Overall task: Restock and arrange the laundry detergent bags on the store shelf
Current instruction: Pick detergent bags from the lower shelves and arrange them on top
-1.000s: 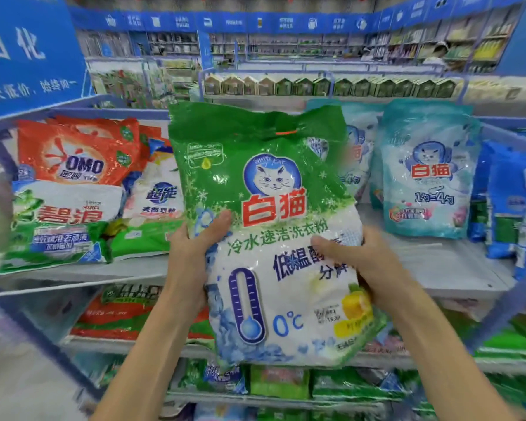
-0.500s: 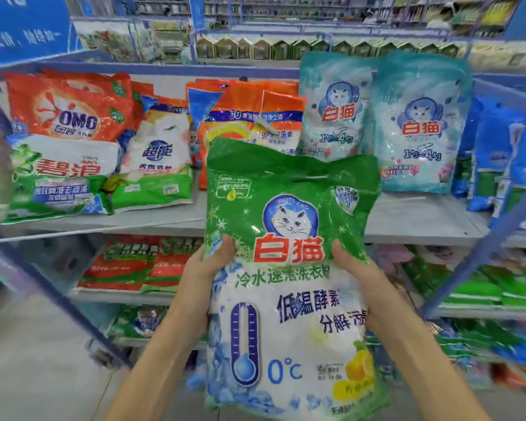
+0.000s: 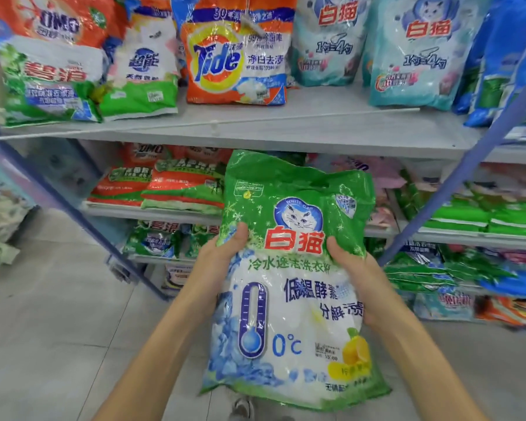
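**Green bag held in both hands in front of the shelves**

A person holds the green bag [image 3: 289, 268] upright in the air with its printed front toward the camera: cat logo above, blue thermometer and "0°C" below. It hangs near the person, lower than the top shelf [image 3: 286, 129], and its upper edge covers part of the middle shelf [image 3: 170, 211] in this view. Whether it touches any shelf cannot be told.

The left hand [image 3: 222, 259] grips the bag's left edge, thumb pressed on the front by the logo. The right hand [image 3: 356, 275] grips the right edge the same way, thumb lying on the front. The other fingers of both hands are tucked behind the bag and hidden, so only the thumbs show how they clamp it.

On the top shelf, left to right, stand an OMO bag [image 3: 52, 22], a white-green bag [image 3: 140, 71], a Tide bag [image 3: 234, 56], two teal bags [image 3: 328, 41] [image 3: 422, 53] and blue bags [image 3: 504, 56] at the far right. A bare strip of shelf board runs along the front of them.

On the middle shelf, orange bags [image 3: 164, 186] lie flat in stacks at the left, and green stacks [image 3: 483, 214] lie at the right past a slanting blue post [image 3: 468, 177]. A grey tiled floor [image 3: 58, 329] spreads at the left.
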A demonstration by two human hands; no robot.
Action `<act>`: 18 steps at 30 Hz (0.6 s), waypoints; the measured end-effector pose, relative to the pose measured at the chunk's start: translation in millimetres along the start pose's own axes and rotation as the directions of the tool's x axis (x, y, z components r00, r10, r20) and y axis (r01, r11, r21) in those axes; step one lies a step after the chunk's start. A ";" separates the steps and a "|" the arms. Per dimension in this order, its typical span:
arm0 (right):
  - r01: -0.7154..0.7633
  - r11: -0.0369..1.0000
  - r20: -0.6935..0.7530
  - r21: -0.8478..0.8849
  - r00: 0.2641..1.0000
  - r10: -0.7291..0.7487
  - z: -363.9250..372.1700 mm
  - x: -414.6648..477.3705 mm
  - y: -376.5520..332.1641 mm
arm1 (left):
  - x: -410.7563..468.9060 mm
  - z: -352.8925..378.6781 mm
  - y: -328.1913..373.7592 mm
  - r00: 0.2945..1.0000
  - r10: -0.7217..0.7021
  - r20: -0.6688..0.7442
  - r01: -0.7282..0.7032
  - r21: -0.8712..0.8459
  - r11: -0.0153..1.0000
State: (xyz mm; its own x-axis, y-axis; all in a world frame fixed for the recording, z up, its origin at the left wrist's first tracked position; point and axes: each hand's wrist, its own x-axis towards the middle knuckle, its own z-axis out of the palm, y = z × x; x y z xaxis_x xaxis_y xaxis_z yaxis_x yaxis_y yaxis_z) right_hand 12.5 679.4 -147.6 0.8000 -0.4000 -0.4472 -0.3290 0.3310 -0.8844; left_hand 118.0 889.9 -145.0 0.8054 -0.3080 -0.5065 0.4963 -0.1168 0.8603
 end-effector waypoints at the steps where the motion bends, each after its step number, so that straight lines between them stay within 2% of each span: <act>1: -0.047 0.998 -0.001 0.030 0.999 0.047 -5.1 1.5 12.6 | -2.4 1.7 -7.5 1.000 -0.013 0.003 0.013 -0.018 1.000; 4: -0.152 0.988 -0.043 0.037 0.987 0.153 -10.3 1.6 38.8 | -13.9 6.5 -19.3 0.999 -0.033 0.041 0.034 -0.028 0.999; 10: -0.201 0.976 -0.031 0.085 0.979 0.204 -7.5 23.1 54.9 | 14.1 1.9 -42.8 0.994 -0.078 0.078 0.081 -0.033 0.996; 13: -0.228 0.969 -0.069 0.093 0.970 0.235 -11.1 48.7 66.0 | 41.0 -1.5 -48.0 0.993 -0.074 0.092 0.077 -0.026 0.997; 18: -0.149 0.985 -0.013 0.090 0.988 0.151 -7.6 99.8 68.2 | 98.6 -7.7 -46.3 0.992 -0.063 0.108 0.066 -0.024 0.998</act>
State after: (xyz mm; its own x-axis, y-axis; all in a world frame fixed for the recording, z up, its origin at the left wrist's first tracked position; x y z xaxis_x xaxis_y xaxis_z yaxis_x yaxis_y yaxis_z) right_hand 66.0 655.6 -253.6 0.7348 -0.3563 -0.5772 -0.3979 0.4627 -0.7922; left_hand 177.0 872.3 -235.2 0.7329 -0.4000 -0.5503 0.5558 -0.1145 0.8234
